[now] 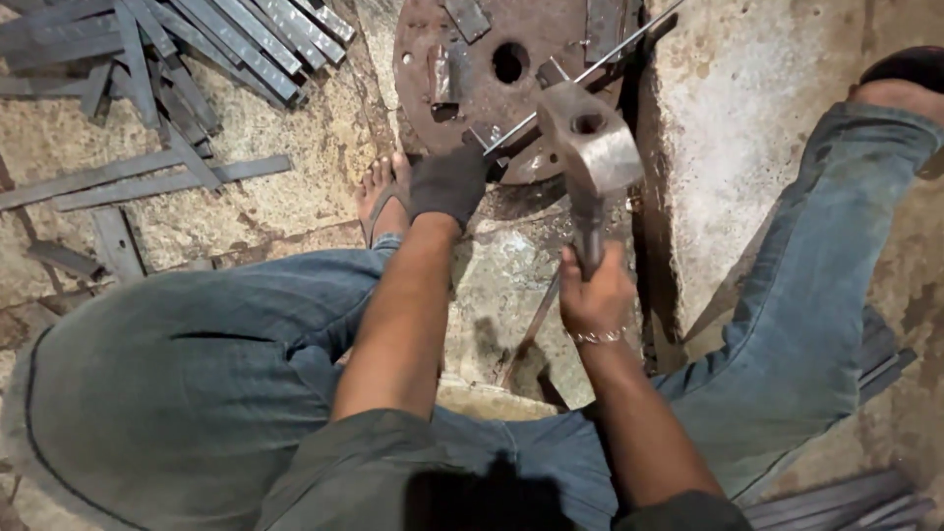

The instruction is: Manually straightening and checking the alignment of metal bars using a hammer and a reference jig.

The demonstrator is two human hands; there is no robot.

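Observation:
My right hand (pixel 593 293) grips the handle of a heavy steel hammer (pixel 590 146), whose head is raised over a round rusty metal plate (pixel 497 69). My left hand (pixel 449 182), in a dark glove, holds one end of a thin metal rod (pixel 600 61) that lies slanted across the plate toward the upper right. The plate has a hole near its middle and small steel blocks on it. I am seated on the ground with my knees spread, in blue jeans, my bare foot (pixel 382 195) beside the gloved hand.
A pile of flat grey metal strips (pixel 187 49) lies on the stone floor at upper left, with loose strips (pixel 128 182) below it. More strips (pixel 846 501) lie at bottom right. A raised concrete slab (pixel 733 128) stands right of the plate.

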